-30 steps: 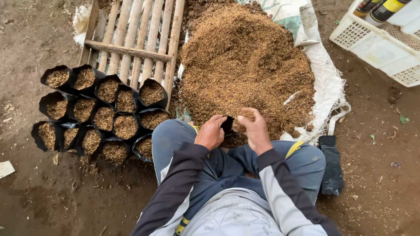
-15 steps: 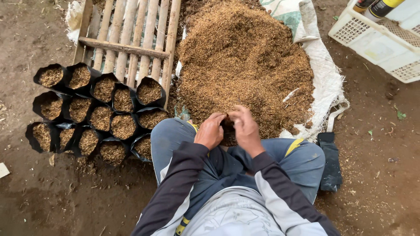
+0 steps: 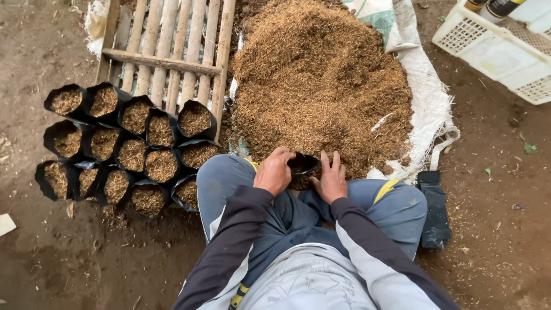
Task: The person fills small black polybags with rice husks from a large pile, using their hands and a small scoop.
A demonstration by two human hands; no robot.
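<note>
bottles (image 3: 495,7): top right, in white plastic crate (image 3: 505,54) | dark bodies, possibly yellow labels | labels unreadable, cut off by edge
</note>
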